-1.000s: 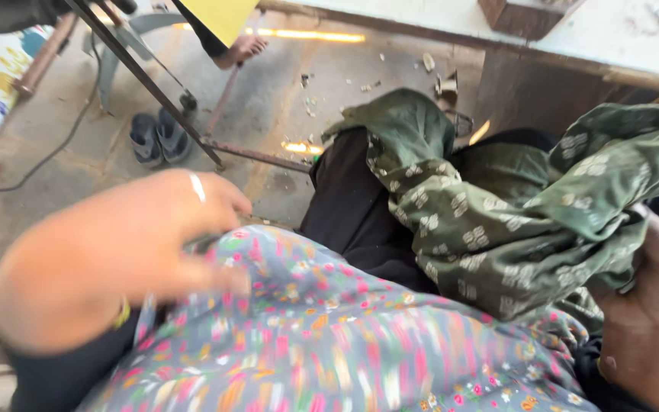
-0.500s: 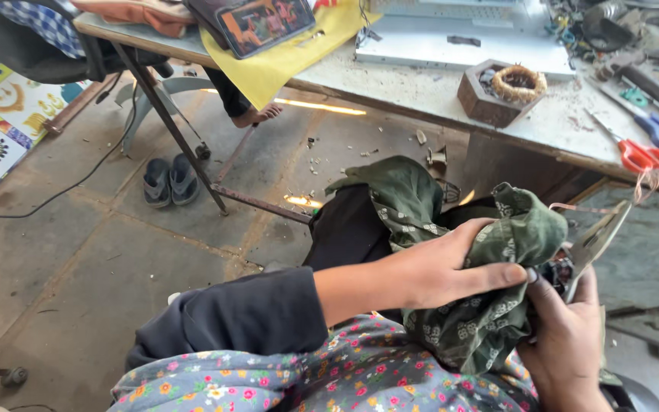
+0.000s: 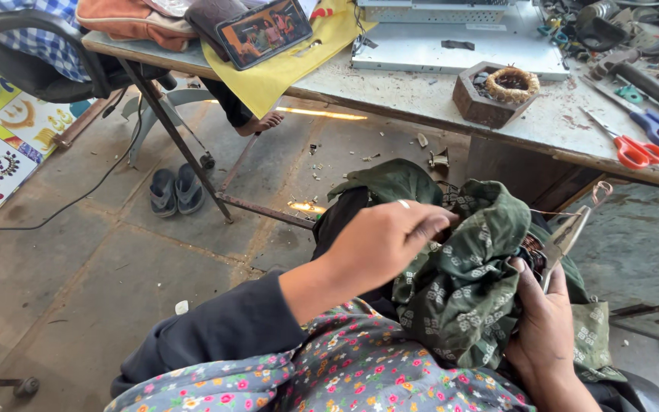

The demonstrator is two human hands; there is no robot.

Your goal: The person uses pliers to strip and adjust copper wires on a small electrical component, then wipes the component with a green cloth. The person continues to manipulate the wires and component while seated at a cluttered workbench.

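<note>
A green patterned cloth (image 3: 459, 294) is bunched over my lap. My left hand (image 3: 387, 244), a ring on one finger, pinches the top of the cloth with closed fingers. My right hand (image 3: 547, 320) grips from below a copper-wound metal part (image 3: 532, 250) that is mostly wrapped in the cloth. A pair of pliers (image 3: 571, 227) sticks up from that same hand, beside the part. Most of the wound part is hidden by cloth and fingers.
A worktable (image 3: 421, 80) stands ahead, with a wooden block holding a wire coil (image 3: 497, 88), red and blue scissors (image 3: 654, 141), a screen device (image 3: 265, 30) on yellow cloth and several tools. Its metal leg (image 3: 184, 145) slants down left. Sandals (image 3: 175, 191) and another person's bare foot (image 3: 259, 122) are on the stone floor.
My left hand went from close to the camera out to the cloth and closed on it. The view rose to take in the table. My right hand stays under the bundle.
</note>
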